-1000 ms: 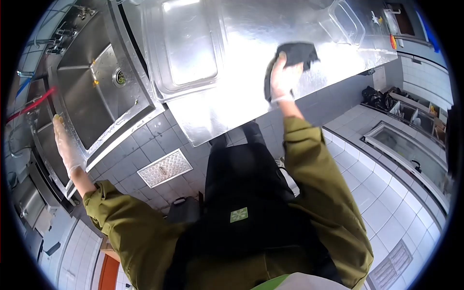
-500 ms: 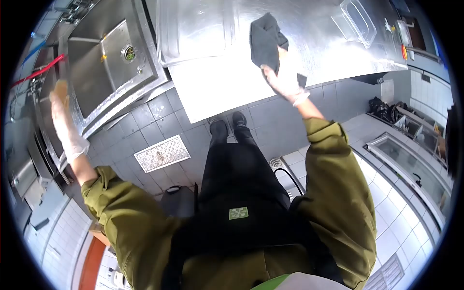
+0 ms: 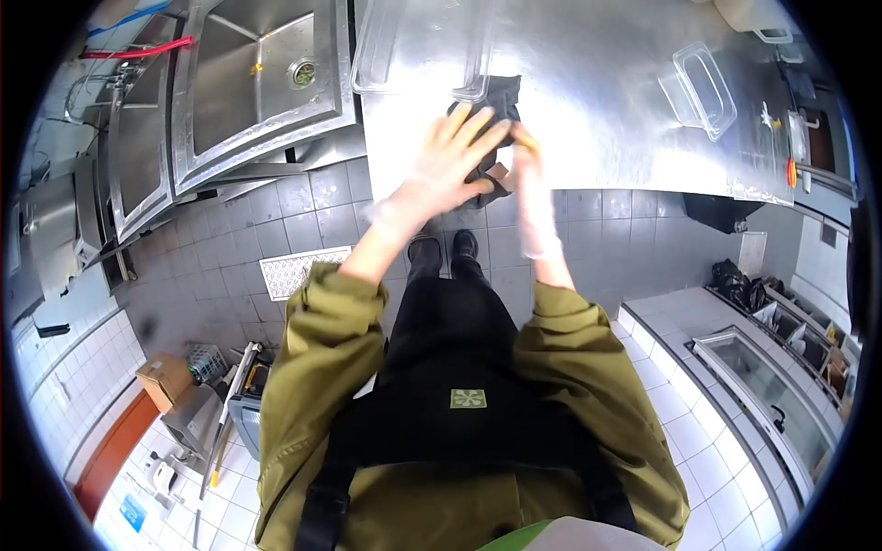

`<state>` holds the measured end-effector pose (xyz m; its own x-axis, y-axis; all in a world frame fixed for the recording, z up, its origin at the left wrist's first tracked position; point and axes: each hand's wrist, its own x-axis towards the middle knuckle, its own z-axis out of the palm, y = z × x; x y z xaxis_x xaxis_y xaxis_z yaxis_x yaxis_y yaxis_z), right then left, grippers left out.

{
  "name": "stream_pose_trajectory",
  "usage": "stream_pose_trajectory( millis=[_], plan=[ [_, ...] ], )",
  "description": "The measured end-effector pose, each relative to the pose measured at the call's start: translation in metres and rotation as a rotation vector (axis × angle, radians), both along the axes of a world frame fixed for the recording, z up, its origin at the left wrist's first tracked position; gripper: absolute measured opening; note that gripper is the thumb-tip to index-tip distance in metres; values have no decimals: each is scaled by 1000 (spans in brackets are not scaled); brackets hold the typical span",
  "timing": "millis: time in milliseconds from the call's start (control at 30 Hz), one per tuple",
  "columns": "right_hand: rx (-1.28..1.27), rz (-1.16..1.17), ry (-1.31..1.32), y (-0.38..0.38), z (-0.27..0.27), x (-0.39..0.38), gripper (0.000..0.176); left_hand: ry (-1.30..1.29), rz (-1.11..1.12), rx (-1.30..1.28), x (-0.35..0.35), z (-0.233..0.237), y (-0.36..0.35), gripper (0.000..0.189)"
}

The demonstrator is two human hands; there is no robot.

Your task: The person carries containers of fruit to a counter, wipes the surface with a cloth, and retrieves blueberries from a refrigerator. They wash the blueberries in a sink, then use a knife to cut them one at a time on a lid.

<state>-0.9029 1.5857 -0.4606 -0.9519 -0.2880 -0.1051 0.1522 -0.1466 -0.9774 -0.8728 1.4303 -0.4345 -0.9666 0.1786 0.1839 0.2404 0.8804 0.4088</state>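
Note:
A dark grey cloth (image 3: pixel 502 97) hangs bunched between my hands at the near edge of the steel table (image 3: pixel 606 138). My left hand (image 3: pixel 447 158), in a thin clear glove, lies across the cloth with its fingers spread. On the cloth's right side, my right hand (image 3: pixel 530 170), gloved too, has its fingers closed on it; motion blurs them somewhat. Parts of the cloth are hidden behind the left fingers. Just beyond the hands, a large clear plastic tray (image 3: pixel 418 55) sits on the table's left end.
To the left are steel sinks, the nearer basin (image 3: pixel 248 115) having bits of green in its drain (image 3: pixel 302 73). A red hose (image 3: pixel 138 50) crosses the far sink. Farther right on the table lies a clear plastic container (image 3: pixel 706 92). A metal floor plate (image 3: pixel 299 272) is set in the tiles.
My left hand has come from beside the sinks over to the cloth. My right hand has drawn the cloth toward me, off the tabletop's middle to its near edge. The view has shifted left.

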Motion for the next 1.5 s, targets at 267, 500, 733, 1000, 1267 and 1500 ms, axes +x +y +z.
stream_pose_trajectory(
  millis=[267, 500, 733, 1000, 1267, 1500],
  plan=[
    [269, -144, 60, 67, 32, 7, 43, 56, -12, -55, -12, -62, -12, 59],
    [291, -110, 85, 61, 42, 20, 40, -171, 22, -230, 0, -44, -63, 31],
    [273, -317, -60, 8, 43, 28, 36, -739, 202, -8, -24, 83, -238, 77],
    [70, -694, -263, -48, 38, 37, 29, -21, 446, 164, -160, 60, -299, 56],
    [-41, -1014, -133, 50, 80, 36, 23, 64, 301, 617, -164, 68, -297, 25],
    [-265, -1191, -77, 255, 61, 64, 18, -460, 762, -332, -160, 128, -169, 56]
  ],
)
